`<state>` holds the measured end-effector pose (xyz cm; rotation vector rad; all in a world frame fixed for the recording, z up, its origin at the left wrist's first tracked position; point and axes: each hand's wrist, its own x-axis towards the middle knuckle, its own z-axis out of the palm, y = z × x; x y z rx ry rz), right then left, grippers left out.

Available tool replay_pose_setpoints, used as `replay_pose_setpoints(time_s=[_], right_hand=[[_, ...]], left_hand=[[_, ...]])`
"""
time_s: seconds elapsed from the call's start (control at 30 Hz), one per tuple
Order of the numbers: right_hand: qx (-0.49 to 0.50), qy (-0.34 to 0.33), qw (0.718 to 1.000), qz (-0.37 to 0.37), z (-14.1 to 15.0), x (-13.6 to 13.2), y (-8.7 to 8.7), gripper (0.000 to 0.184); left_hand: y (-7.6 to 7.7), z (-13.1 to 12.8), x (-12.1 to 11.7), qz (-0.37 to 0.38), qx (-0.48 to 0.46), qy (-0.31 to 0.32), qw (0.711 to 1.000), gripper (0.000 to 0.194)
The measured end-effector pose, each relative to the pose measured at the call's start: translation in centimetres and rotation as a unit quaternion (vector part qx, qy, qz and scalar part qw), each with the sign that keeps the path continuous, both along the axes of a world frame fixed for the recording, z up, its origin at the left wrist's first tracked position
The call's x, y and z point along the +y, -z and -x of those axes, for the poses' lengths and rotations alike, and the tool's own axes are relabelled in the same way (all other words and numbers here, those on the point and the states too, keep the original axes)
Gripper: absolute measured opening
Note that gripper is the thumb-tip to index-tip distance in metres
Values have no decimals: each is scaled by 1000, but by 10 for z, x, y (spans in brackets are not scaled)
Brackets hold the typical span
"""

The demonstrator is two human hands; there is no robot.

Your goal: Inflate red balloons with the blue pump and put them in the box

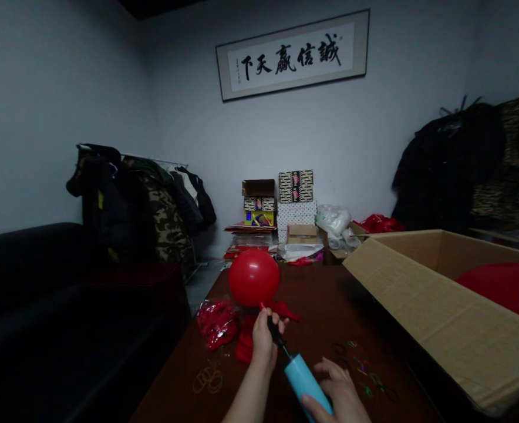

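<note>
A round, partly inflated red balloon [254, 277] stands over the middle of the table. My left hand [265, 338] is closed around its neck, where it meets the black nozzle end of a hand pump. The light blue barrel of the balloon pump [306, 385] slants down towards me. My right hand [341, 390] is wrapped loosely about that barrel, its thumb across the near side and its fingers partly raised. Beside my left hand lie a clear bag of red balloons [218, 322] and some loose red material [244, 341].
Tan rubber bands [208, 379] and several coloured bands [365, 376] lie on the brown table [316, 299]. At right, an open cardboard box [435, 305] holds a large red balloon [506, 288]. Stacked boxes [297, 217] stand beyond; a black sofa [43, 317] is at left.
</note>
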<state>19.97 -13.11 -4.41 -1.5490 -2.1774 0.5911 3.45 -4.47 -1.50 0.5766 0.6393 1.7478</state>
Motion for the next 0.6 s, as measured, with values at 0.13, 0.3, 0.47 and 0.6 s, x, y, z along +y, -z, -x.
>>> replay_pose_setpoints(time_s=[0.13, 0.3, 0.47, 0.6], right_hand=[[25, 7, 1000, 11, 3, 5, -8, 57], [49, -12, 999, 14, 8, 3, -2, 57], [36, 1, 999, 11, 6, 3, -1, 54], [-4, 9, 1000, 22, 0, 4, 6, 52]], left_hand=[[4, -10, -5, 8, 8, 14, 1000, 36], [3, -7, 0, 14, 35, 13, 999, 38], [5, -7, 7, 14, 25, -8, 1000, 39], [8, -6, 12, 11, 26, -19, 999, 36]])
